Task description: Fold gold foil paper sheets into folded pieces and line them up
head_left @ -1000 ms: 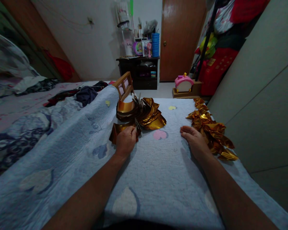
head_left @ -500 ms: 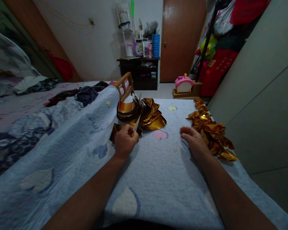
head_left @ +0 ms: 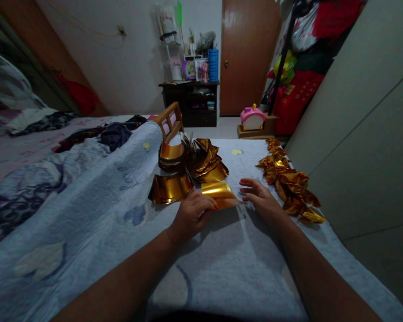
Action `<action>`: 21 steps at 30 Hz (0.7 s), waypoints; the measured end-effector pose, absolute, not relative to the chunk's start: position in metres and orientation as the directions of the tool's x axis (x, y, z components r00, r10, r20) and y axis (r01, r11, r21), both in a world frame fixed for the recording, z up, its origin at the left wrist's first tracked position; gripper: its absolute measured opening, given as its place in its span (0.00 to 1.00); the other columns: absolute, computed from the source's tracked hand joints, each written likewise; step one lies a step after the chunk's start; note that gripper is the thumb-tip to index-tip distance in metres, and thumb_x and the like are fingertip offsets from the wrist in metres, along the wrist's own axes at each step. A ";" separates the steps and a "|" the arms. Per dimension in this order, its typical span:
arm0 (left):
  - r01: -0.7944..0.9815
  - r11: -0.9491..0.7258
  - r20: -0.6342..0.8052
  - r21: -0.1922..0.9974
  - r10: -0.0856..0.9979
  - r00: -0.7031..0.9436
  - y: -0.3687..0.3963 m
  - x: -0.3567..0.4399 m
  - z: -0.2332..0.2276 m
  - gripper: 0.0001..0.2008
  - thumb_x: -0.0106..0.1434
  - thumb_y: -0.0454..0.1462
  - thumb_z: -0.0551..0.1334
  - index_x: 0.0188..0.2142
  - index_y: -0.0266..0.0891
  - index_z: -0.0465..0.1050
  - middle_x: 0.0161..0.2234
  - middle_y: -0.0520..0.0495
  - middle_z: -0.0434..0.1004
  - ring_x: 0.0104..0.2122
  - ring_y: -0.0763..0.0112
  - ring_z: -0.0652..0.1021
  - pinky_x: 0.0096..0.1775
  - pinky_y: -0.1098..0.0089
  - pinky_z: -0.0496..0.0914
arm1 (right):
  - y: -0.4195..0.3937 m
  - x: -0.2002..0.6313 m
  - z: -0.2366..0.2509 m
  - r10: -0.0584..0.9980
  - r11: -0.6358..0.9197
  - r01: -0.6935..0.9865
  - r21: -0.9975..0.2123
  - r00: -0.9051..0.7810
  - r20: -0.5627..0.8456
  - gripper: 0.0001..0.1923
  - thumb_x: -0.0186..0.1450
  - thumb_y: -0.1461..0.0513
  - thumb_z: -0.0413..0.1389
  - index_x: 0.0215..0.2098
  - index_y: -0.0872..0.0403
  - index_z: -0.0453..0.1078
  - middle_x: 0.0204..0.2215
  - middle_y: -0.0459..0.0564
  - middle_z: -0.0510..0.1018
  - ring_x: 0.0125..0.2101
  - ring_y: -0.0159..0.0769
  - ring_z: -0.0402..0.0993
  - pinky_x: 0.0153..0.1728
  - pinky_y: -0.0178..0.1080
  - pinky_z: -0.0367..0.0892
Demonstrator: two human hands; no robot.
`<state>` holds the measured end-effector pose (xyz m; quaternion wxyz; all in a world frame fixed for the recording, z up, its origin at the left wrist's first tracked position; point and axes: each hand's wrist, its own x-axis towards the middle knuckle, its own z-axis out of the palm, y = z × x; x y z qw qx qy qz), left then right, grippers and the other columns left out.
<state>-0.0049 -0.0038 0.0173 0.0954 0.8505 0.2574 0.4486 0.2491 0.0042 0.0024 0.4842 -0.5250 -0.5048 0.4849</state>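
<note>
My left hand (head_left: 195,211) pinches the left end of a shiny gold foil sheet (head_left: 223,195), which is held out flat over the quilt. Close to the sheet's right end is my right hand (head_left: 260,197), its fingers apart and holding nothing; whether a fingertip touches the corner I cannot tell. Behind my left hand lies a curled stack of gold sheets (head_left: 171,187), and beyond it spreads a fanned pile of more foil sheets (head_left: 210,163). Several folded gold foil pieces (head_left: 290,179) are heaped in a row to the right of my right hand.
A pale blue quilt (head_left: 221,255) with heart shapes covers the surface. At its far left corner stands a wooden rail (head_left: 169,120). Crumpled clothes (head_left: 116,134) lie on the bed at left. A pink toy (head_left: 253,118) sits beyond the far edge, and a white panel (head_left: 366,134) borders the right side.
My left hand has moved right from the stack, bringing a single gold sheet with it. My right hand has shifted slightly left, toward the sheet's free end.
</note>
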 end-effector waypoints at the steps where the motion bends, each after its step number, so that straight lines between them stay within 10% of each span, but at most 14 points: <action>1: 0.347 -0.844 0.694 0.408 0.534 0.484 -0.004 -0.004 0.016 0.07 0.65 0.28 0.59 0.34 0.40 0.72 0.34 0.47 0.83 0.35 0.67 0.80 0.39 0.67 0.74 | 0.004 0.249 0.003 0.999 -0.049 0.057 -0.997 0.020 -0.048 0.20 0.53 0.60 0.60 0.45 0.47 0.73 0.49 0.51 0.77 0.46 0.43 0.75 0.43 0.44 0.70; 10: 0.342 -0.610 0.424 0.715 0.767 0.481 -0.011 -0.005 0.011 0.05 0.65 0.33 0.59 0.38 0.41 0.74 0.40 0.42 0.82 0.38 0.64 0.81 0.41 0.66 0.75 | 0.002 0.248 0.005 0.995 -0.098 0.109 -0.989 0.047 -0.093 0.13 0.56 0.58 0.61 0.39 0.52 0.74 0.37 0.49 0.80 0.29 0.34 0.73 0.31 0.38 0.68; 21: 0.266 -0.703 0.515 0.659 0.680 0.522 -0.015 -0.007 0.018 0.08 0.59 0.30 0.60 0.38 0.42 0.72 0.46 0.40 0.80 0.46 0.61 0.81 0.49 0.63 0.74 | 0.000 0.247 0.014 0.987 -0.159 -0.169 -0.973 -0.046 -0.153 0.27 0.51 0.57 0.68 0.49 0.51 0.73 0.38 0.49 0.81 0.20 0.24 0.64 0.16 0.29 0.52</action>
